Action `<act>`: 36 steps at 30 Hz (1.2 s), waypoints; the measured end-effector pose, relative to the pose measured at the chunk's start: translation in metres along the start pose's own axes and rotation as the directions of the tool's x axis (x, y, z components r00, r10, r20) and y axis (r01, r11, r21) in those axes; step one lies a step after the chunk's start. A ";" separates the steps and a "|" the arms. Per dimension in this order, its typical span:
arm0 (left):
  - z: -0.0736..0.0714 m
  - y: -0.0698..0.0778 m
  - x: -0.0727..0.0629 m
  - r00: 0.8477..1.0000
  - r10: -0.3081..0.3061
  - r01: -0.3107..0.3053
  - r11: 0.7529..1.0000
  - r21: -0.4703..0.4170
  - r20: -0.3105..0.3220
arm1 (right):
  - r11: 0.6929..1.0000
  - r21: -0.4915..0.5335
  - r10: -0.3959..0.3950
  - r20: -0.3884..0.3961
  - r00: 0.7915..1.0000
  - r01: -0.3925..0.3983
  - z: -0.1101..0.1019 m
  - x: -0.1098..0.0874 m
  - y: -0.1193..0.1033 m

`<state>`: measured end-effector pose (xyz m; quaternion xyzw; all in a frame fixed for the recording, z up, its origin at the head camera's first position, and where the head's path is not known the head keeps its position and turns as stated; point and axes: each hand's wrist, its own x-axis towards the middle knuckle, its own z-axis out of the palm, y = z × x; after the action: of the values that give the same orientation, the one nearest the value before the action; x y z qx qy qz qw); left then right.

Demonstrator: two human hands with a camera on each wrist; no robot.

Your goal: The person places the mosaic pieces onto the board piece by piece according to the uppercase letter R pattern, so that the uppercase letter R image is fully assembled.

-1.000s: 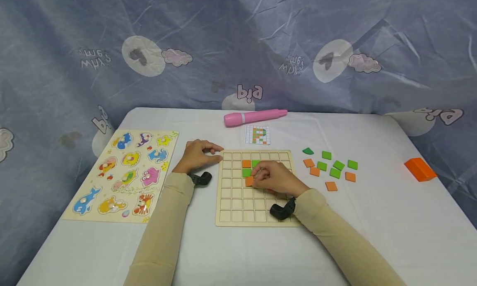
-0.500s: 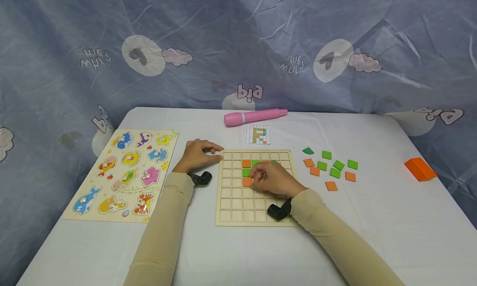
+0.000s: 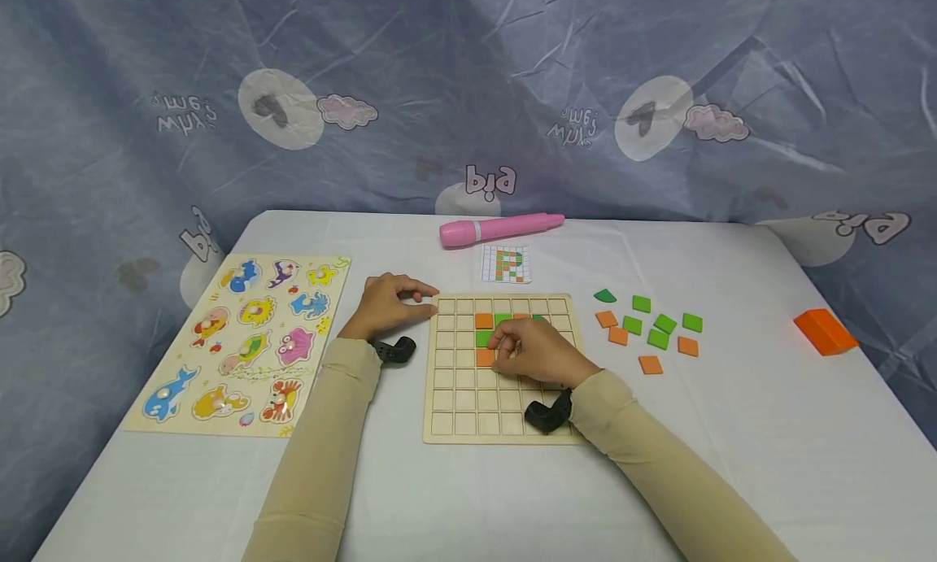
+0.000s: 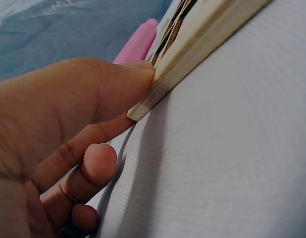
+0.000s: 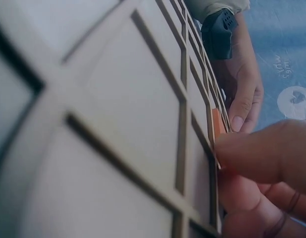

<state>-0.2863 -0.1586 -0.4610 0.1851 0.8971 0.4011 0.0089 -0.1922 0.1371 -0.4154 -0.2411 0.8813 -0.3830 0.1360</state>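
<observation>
In the head view my right hand [image 3: 538, 350] is over the grid board [image 3: 446, 424], thumb and index finger curled at an orange square tile [image 3: 484, 357]. The tile lies below a green tile [image 3: 483, 339] and another orange tile [image 3: 484, 321]. Close up, the thumb covers part of the orange tile [image 5: 217, 120]. My left hand [image 3: 388, 303] touches the board's far left corner with thumb and index finger extended. In the left wrist view, the thumb is against the wooden edge [image 4: 192, 57]. More green and orange tiles show partly behind the right hand.
Loose green and orange tiles [image 3: 657, 339] lie right of the board. Behind it are a pattern card [image 3: 507, 264] and a pink pen-shaped object [image 3: 501, 229]. A sea-animal puzzle [image 3: 278, 359] lies at left, an orange block [image 3: 825, 332] at far right.
My right hand has shifted slightly left with the orange tile, which now lines up under the tiles above it. The last half second shows almost no motion; the left hand stays put.
</observation>
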 end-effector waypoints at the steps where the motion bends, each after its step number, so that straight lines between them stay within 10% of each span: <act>1: 0.000 0.000 0.000 1.000 0.000 0.000 1.000 0.001 0.000 | 1.000 0.009 -0.004 0.003 1.000 0.004 0.000 -0.001 0.001; 21: -0.002 0.005 -0.002 1.000 0.005 -0.006 1.000 -0.012 -0.003 | 0.919 0.390 0.026 0.073 0.997 -0.053 -0.022 -0.017 0.021; 36: -0.001 0.006 -0.003 1.000 -0.003 0.003 1.000 -0.003 -0.003 | 0.897 0.436 0.088 -0.029 0.996 -0.067 -0.052 -0.049 0.039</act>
<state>-0.2816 -0.1567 -0.4559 0.1831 0.8967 0.4029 0.0083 -0.1850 0.2175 -0.4066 -0.1603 0.7856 -0.5698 0.1802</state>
